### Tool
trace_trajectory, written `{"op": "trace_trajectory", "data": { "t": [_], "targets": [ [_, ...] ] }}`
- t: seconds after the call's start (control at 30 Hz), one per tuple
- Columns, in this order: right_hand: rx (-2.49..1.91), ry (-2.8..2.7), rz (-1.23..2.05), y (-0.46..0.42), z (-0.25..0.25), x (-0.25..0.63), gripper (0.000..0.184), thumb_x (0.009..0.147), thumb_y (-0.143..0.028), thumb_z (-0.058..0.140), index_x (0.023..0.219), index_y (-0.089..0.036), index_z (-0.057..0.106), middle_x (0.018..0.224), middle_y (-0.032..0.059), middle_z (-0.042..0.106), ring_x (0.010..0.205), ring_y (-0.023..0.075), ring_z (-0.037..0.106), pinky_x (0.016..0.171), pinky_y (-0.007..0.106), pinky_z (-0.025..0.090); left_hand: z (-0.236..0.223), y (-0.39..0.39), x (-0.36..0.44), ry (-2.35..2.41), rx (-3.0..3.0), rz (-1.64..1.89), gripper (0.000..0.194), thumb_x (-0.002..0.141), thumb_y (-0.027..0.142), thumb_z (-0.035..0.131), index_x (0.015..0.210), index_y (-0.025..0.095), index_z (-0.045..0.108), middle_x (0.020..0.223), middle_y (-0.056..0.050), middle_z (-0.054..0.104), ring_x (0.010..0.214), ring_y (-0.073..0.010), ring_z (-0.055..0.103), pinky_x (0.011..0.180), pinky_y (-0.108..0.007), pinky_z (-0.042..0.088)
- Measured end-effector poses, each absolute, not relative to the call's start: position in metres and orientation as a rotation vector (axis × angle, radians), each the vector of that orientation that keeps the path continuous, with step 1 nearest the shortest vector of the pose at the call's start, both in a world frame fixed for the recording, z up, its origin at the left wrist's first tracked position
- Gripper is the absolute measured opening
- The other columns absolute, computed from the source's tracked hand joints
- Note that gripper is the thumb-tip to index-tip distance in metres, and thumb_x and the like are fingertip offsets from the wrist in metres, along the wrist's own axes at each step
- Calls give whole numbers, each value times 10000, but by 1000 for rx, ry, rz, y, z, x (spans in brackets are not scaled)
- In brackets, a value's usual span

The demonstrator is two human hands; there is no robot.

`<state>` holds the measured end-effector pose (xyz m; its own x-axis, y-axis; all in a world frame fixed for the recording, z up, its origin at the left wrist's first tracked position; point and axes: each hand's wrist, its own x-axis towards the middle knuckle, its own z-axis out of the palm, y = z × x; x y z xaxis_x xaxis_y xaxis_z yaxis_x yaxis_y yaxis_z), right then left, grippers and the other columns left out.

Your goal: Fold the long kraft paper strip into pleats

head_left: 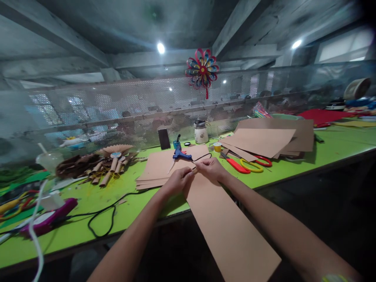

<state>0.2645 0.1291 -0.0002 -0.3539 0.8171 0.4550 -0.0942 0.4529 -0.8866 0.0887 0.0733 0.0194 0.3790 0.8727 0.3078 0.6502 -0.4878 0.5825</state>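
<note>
A long strip of brown paper (226,223) hangs from the table's edge toward me, its far end between my hands. My left hand (179,180) pinches that end on its left side. My right hand (212,169) pinches it on the right, close to the left fingertips. A small dark line shows at the paper's end between the fingers. Just beyond lies a blue glue gun (181,152) on a stack of brown paper sheets (155,166). Its black cord curves behind my right hand.
Scissors with red and yellow handles (252,168) and a yellow spool (217,147) lie to the right, before more brown sheets (261,141). Rolled paper tubes (114,163), a purple power strip (49,219) and cords are on the left. A bottle (201,132) and phone (163,139) stand behind.
</note>
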Motion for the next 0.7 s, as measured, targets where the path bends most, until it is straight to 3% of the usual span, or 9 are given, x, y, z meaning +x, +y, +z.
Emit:
{"op": "trace_trajectory", "data": {
  "t": [0.4, 0.7],
  "targets": [
    [-654, -1617, 1063, 132, -2, 266, 434, 700, -517, 620, 623, -93, 666, 508, -10, 451, 500, 85, 359, 458, 219, 245, 19, 72, 88, 1422, 2366, 763, 262, 895, 354, 390, 710, 179, 450, 620, 24, 451, 584, -124, 401, 564, -252, 274],
    [-585, -1647, 1156, 125, 2, 269, 408, 712, -492, 620, 575, -109, 582, 538, -27, 376, 526, 75, 314, 479, 217, 233, 20, 66, 84, 1229, 2166, 722, 318, 885, 459, 419, 711, 194, 422, 588, 20, 468, 533, -122, 419, 513, -230, 302]
  ]
}}
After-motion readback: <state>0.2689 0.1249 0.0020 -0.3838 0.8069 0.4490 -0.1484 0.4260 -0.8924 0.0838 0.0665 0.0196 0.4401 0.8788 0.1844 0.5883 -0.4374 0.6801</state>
